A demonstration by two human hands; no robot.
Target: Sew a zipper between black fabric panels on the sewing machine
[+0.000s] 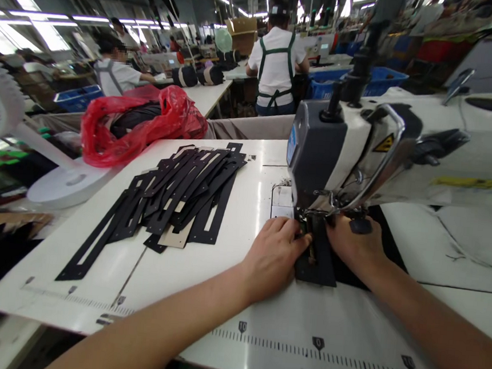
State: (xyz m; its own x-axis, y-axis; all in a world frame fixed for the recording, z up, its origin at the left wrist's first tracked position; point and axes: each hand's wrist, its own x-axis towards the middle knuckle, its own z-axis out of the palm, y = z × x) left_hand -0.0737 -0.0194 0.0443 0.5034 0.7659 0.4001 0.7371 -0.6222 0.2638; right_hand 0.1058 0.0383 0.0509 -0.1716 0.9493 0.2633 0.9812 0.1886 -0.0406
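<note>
Item: black piece (pixel 322 269) under sewing machine (pixel 343 153) foot | left hand (pixel 272 255): open, fingers together, pressing its edge | right hand (pixel 352 245): laid on it, fingertips hidden, grip I cannot tell | step, I judge: feeding seam | next calls for straight, even guiding.

both forearms (pixel 182 328) reach forward; left hand (pixel 272 255) and right hand (pixel 355 243) lie palm down, close together.
</note>
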